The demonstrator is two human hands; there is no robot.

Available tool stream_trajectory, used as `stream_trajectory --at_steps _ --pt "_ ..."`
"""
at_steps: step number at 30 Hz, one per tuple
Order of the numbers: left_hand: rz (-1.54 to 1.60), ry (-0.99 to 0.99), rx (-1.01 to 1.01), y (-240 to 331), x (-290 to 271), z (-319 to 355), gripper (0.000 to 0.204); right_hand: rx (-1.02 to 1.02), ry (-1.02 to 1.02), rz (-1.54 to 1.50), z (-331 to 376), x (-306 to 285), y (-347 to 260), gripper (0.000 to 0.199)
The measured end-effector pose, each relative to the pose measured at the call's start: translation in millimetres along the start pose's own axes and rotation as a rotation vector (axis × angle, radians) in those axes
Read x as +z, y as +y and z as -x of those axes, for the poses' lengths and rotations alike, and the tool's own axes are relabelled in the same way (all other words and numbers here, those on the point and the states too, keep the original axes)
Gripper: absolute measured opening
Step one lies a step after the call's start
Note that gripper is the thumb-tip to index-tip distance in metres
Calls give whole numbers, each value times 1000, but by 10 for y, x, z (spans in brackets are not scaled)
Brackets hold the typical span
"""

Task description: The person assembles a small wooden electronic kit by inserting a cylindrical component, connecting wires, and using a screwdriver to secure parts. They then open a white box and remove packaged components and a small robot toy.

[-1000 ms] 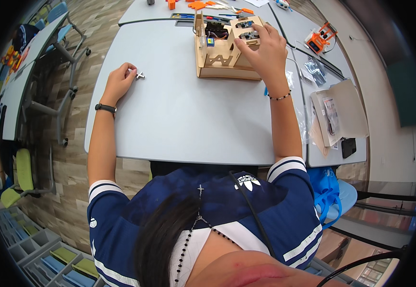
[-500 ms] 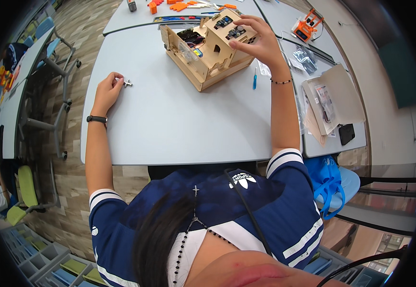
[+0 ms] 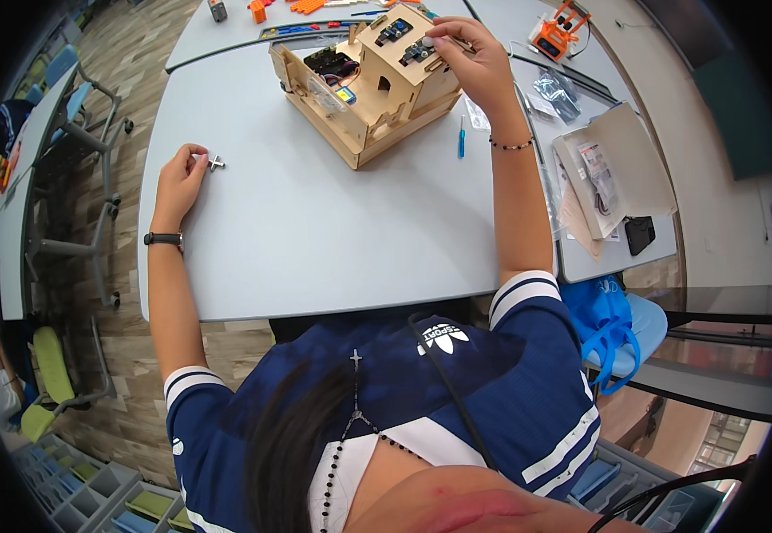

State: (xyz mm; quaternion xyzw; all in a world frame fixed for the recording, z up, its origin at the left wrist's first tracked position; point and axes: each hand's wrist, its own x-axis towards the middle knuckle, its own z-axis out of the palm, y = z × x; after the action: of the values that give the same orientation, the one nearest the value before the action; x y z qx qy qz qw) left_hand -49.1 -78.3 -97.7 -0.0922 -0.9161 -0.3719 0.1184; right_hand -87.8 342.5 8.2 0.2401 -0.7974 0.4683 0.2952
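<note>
Grey table (image 3: 315, 240), classroom-ish. Right hand (image 3: 475, 62) pinches small part atop wooden model house (image 3: 372, 80) at far edge. Left hand (image 3: 177, 178), fingers curled, touches tiny metal cross piece (image 3: 216, 163). House looks light, thin ply, fragile; grab by base walls, not wiring.

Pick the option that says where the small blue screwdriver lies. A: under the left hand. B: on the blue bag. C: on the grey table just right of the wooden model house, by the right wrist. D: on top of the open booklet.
C: the blue screwdriver lies flat on the grey table, between the wooden model house and the right hand's wrist.
</note>
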Motion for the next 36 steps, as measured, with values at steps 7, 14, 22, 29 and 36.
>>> stream_trajectory --at_steps 7,14,22,29,36 --pt "0 -19 -19 30 -7 5 13 -6 33 53 10 31 -34 14" --pt "-6 -34 -34 57 -41 4 12 47 20 34 0 25 -77 15" --pt "3 -38 -23 67 -44 7 11 37 -36 111 4 -25 -146 18" --pt "19 -59 -43 106 -83 18 11 66 -88 118 5 -55 -204 15" --pt "-32 -78 -46 178 -96 46 11 52 -47 149 22 -34 -273 13"
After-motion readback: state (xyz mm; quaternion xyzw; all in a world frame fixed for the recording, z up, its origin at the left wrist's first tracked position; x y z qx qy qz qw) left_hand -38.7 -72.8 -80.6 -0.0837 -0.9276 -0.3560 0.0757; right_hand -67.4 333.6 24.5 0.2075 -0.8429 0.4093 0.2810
